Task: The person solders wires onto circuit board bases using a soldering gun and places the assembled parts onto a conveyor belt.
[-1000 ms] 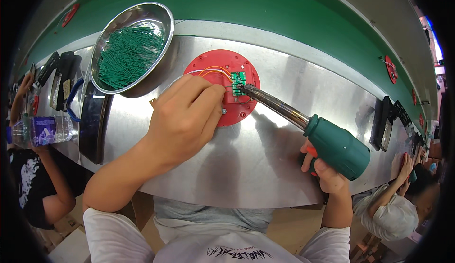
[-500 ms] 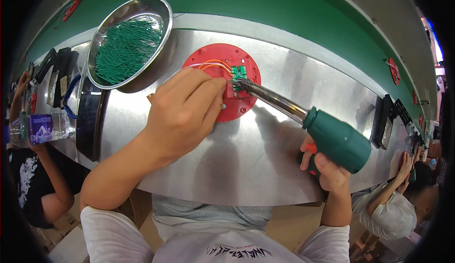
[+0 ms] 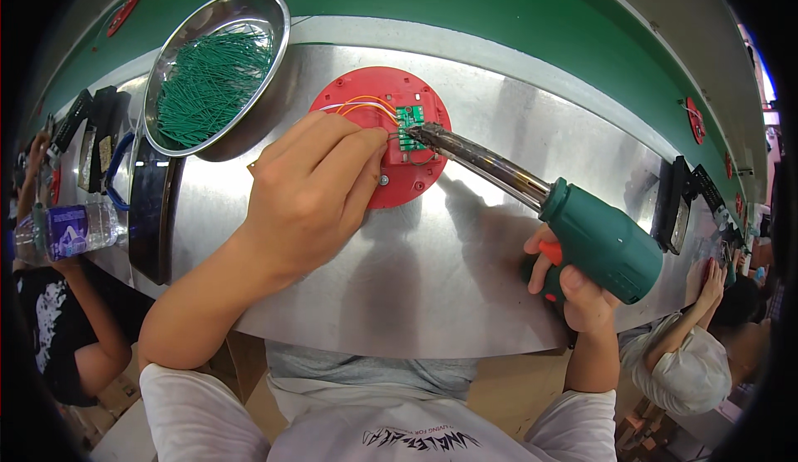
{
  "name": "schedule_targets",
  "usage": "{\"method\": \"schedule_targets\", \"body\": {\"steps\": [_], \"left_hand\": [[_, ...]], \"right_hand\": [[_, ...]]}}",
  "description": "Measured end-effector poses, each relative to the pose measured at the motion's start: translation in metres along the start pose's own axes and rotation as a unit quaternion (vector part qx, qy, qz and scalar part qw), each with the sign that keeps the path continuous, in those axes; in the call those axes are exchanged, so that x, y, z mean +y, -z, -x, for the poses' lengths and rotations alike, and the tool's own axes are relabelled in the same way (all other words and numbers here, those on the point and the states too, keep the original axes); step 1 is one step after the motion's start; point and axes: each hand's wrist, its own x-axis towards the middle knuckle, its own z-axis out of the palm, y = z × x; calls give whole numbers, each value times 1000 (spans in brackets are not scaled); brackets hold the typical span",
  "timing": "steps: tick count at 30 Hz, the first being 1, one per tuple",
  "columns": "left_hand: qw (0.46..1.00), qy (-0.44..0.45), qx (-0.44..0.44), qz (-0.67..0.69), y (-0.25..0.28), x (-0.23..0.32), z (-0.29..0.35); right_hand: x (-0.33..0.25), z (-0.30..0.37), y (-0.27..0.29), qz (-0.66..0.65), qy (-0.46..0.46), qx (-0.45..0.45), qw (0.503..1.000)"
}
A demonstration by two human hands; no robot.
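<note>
My right hand [image 3: 582, 291] is wrapped round the handle of a green soldering gun [image 3: 605, 242] with a red trigger. Its long metal barrel points up and left, and the tip is at a small green circuit board [image 3: 410, 118]. The board sits on a round red plastic disc [image 3: 420, 181], with orange and white wires [image 3: 366, 101] running from it. My left hand [image 3: 312, 187] covers the disc's left side. Its thumb and forefinger pinch a thin dark wire beside the board, mostly hidden by the fingers.
A steel bowl [image 3: 280, 50] full of cut green wires [image 3: 212, 88] stands at the far left. Below it is a dark tray [image 3: 151, 221]. Someone beside me at the left is near a plastic bottle [image 3: 79, 231]; another person [image 3: 686, 362] works at the right. A green strip [image 3: 465, 4] runs behind the metal table [image 3: 499, 321].
The bowl and disc appear slightly further left and up in view. Both hands keep their holds, and the soldering gun's tip stays at the board.
</note>
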Motion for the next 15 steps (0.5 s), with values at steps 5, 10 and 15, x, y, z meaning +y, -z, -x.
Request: {"method": "schedule_targets", "body": {"steps": [5,10,15], "left_hand": [[1000,-1,1,7,0,0,0],[1000,-1,-8,6,2,1,0],[1000,-1,-4,4,0,0,1]], "right_hand": [[6,-2,3,56,6,-11,998],[1,-2,0,30,-7,2,1000],[0,-3,-2,1,-14,18,1000]]}}
